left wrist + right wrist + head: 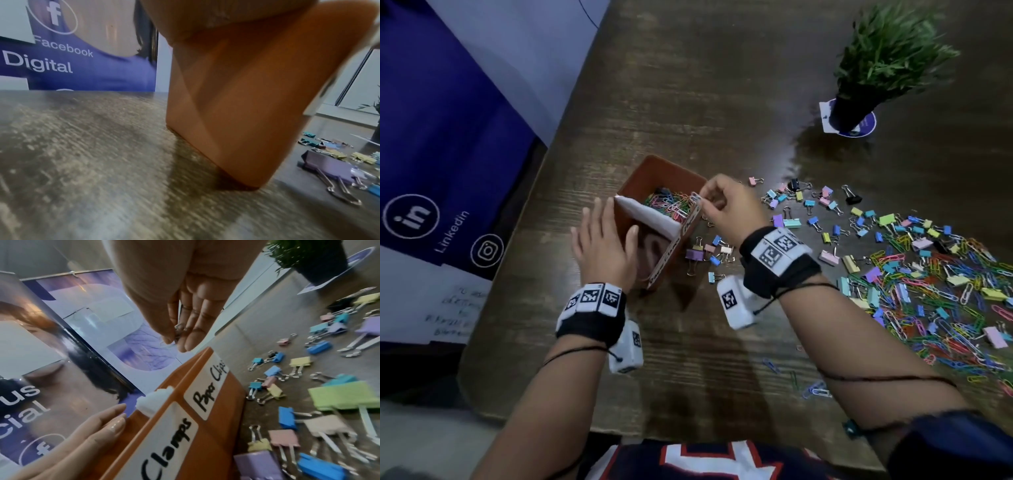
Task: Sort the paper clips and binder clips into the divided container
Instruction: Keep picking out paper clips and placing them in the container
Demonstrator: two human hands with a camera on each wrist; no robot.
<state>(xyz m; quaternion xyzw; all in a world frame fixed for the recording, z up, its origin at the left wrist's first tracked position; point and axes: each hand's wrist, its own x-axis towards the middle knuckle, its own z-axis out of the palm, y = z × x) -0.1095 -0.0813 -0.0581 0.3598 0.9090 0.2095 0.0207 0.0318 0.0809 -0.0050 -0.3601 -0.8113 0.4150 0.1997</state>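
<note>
An orange container [650, 160] stands on the wooden table, split by a white divider [647, 217]. Its far compartment holds several coloured paper clips [671, 205]. The near one looks empty. Labels read "Paper Clips" [211, 382] and "Clamps" [168, 446]. My right hand [702, 202] hovers over the far compartment's right rim and pinches a pale paper clip [694, 197] between thumb and fingertips [189, 344]. My left hand [616, 219] clasps the container's left wall [236, 105], fingers [111, 418] straight along the outside and thumb inside the near compartment.
Pastel binder clips [825, 212] are scattered right of the container, a purple one [329, 165] close to its base. A dense heap of mixed clips [928, 291] covers the right side. A potted plant [876, 68] stands far right. A banner [448, 137] runs along the table's left edge.
</note>
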